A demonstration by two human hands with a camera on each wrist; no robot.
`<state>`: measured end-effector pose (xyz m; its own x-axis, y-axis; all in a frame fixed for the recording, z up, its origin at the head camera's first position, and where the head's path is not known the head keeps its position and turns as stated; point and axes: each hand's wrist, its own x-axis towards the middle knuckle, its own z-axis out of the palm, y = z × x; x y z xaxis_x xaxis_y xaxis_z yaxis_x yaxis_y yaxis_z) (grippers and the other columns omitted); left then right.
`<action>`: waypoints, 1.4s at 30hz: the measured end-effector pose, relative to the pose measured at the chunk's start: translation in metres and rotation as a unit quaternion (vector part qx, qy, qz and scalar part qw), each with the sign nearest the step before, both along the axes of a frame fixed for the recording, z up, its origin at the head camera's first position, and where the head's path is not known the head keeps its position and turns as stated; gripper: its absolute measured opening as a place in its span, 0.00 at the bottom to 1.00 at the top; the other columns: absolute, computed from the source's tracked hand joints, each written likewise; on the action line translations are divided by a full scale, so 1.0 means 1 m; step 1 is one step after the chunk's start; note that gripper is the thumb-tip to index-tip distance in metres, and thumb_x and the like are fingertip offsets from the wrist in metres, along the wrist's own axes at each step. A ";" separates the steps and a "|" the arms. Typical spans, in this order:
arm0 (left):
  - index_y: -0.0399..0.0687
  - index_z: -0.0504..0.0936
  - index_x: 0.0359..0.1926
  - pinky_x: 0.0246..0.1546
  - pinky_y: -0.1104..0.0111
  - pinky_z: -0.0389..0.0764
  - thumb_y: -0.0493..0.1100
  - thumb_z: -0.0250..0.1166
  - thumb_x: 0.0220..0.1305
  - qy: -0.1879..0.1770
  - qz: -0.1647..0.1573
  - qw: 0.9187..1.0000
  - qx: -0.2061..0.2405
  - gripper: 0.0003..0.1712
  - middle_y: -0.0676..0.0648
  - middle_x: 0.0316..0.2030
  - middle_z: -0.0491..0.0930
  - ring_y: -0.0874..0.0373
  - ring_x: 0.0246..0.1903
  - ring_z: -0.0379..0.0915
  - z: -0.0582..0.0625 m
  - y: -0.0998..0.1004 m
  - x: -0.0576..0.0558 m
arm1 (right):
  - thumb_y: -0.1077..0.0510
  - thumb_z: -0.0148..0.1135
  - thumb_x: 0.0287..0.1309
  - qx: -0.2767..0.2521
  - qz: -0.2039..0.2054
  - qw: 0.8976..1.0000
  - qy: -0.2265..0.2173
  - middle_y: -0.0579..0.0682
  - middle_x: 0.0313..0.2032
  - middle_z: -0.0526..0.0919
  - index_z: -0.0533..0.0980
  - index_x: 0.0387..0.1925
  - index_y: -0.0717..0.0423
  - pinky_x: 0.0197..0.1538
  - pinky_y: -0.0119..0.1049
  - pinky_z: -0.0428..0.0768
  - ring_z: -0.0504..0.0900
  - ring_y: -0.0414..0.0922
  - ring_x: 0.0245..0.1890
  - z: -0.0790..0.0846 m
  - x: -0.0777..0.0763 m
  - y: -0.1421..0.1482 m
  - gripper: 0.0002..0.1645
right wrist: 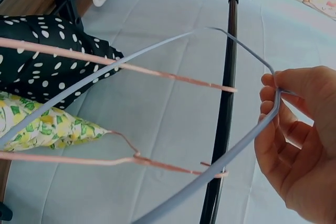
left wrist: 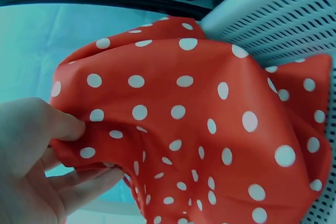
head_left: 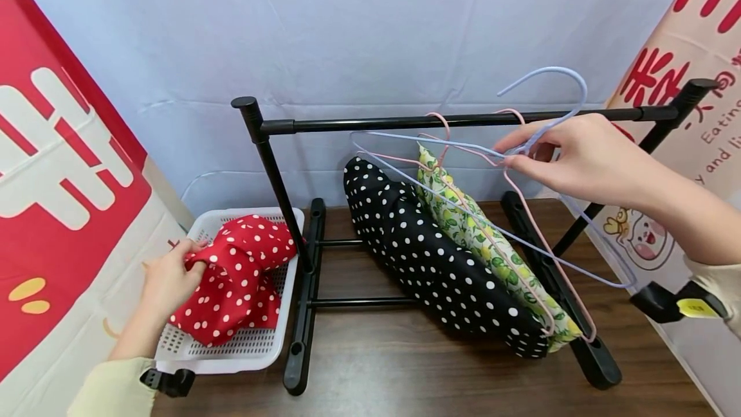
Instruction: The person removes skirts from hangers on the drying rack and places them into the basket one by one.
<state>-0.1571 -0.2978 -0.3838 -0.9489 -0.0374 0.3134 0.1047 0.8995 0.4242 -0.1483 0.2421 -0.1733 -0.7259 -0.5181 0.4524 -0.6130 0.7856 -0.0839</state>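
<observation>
At the left, my left hand (head_left: 170, 278) pinches a red cloth with white polka dots (head_left: 237, 275), which lies bunched in a white plastic basket (head_left: 231, 363). The left wrist view shows thumb and fingers gripping the edge of the red polka-dot cloth (left wrist: 157, 93). My right hand (head_left: 596, 156) holds a light blue hanger (head_left: 428, 138) by the base of its hook, in front of the black rail. In the right wrist view, thumb and fingertips pinch the blue hanger (right wrist: 231, 153) at its neck. Nothing hangs on the blue hanger.
A black clothes rack (head_left: 359, 124) stands on the brown wooden table (head_left: 376, 365). From its rail two pink hangers (head_left: 442, 124) hang, with a black polka-dot cloth (head_left: 428, 256) and a lemon-print cloth (head_left: 486, 237) on them. A pale sheet (head_left: 347, 31) covers the back.
</observation>
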 end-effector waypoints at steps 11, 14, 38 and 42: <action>0.37 0.76 0.43 0.27 0.56 0.81 0.36 0.69 0.47 -0.091 -0.045 0.994 -0.037 0.20 0.35 0.35 0.79 0.48 0.30 0.75 -0.009 -0.002 0.010 | 0.62 0.67 0.48 -0.015 0.009 0.999 0.036 0.35 0.16 0.73 0.82 0.37 0.42 0.13 0.23 0.54 0.54 0.27 0.07 -0.005 0.008 0.019 0.14; 0.38 0.75 0.45 0.28 0.56 0.81 0.38 0.72 0.45 -0.118 -0.068 0.990 -0.042 0.24 0.35 0.37 0.79 0.46 0.33 0.76 -0.009 -0.001 0.014 | 0.65 0.68 0.45 -0.021 0.014 0.999 0.041 0.34 0.17 0.71 0.82 0.36 0.43 0.14 0.22 0.56 0.57 0.27 0.09 -0.006 0.010 0.023 0.16; 0.49 0.73 0.35 0.27 0.71 0.77 0.61 0.67 0.49 -0.220 -0.141 0.965 -0.014 0.24 0.55 0.27 0.77 0.63 0.28 0.72 -0.046 0.015 0.019 | 0.69 0.67 0.45 -0.101 -0.061 0.992 0.038 0.15 0.35 0.69 0.81 0.38 0.60 0.27 0.12 0.68 0.67 0.22 0.22 -0.019 0.022 0.063 0.14; 0.49 0.77 0.34 0.29 0.68 0.78 0.61 0.63 0.54 -0.207 -0.116 0.971 -0.040 0.20 0.54 0.27 0.78 0.62 0.27 0.71 -0.047 0.019 0.015 | 0.66 0.66 0.49 -0.117 -0.103 0.988 0.021 0.18 0.30 0.70 0.81 0.41 0.59 0.22 0.14 0.66 0.65 0.23 0.19 -0.019 0.025 0.068 0.14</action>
